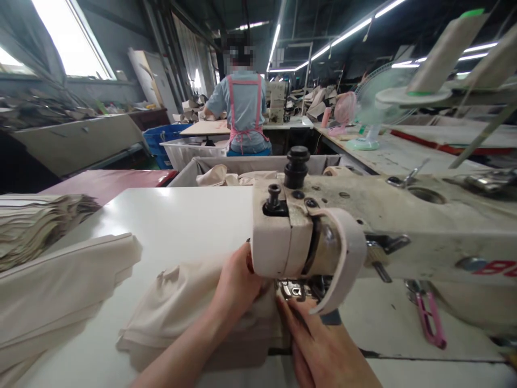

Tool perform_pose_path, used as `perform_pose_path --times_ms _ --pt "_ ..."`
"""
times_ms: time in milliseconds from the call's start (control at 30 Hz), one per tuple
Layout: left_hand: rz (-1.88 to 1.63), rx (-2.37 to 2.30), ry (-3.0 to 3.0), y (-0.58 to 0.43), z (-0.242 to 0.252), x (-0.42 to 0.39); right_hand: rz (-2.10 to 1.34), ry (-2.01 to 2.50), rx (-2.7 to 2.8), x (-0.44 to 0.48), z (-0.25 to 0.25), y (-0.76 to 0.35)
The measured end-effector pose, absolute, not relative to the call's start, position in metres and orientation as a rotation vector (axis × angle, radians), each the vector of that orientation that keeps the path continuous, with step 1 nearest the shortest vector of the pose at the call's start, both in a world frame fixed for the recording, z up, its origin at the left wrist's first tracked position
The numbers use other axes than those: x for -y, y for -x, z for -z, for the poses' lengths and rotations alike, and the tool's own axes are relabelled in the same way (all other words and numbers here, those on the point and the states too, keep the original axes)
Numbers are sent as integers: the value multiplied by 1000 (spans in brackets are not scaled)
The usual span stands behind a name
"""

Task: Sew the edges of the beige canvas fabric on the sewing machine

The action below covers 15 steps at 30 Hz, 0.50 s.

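Note:
A piece of beige fabric (181, 302) lies bunched on the white table, its right side running under the head of a sewing machine (278, 245). My left hand (240, 277) is closed on this fabric just left of the machine head, which hides some of its fingertips. Close to the metal presser foot (297, 290), my right hand (319, 342) has its fingers pressed together on the fabric's edge. The needle cannot be made out behind the machine head and its curved pale guard (343, 258).
Stacked beige cloth pieces (36, 226) and a loose layered pile (60, 291) lie at left. Pink-handled thread snips (431, 320) rest on the machine bed at right. Beyond the table stands a fabric-filled bin (186, 173); a person (245, 105) sits further ahead, facing away.

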State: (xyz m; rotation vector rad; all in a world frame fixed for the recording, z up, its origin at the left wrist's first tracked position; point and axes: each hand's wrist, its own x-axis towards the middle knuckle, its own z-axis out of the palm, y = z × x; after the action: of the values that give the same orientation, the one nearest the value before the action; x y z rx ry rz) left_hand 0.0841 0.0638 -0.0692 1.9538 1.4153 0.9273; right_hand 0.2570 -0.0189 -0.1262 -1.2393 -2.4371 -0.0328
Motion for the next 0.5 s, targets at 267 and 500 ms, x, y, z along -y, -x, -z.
perform_pose_path --times_ms 267,500 --pt "-554 -937 -2423 -51 88 -11 -230 1244 2168 27 100 -255" --pt "-514 -1005 -2407 -55 80 -23 -51 1119 2259 47 118 -251"
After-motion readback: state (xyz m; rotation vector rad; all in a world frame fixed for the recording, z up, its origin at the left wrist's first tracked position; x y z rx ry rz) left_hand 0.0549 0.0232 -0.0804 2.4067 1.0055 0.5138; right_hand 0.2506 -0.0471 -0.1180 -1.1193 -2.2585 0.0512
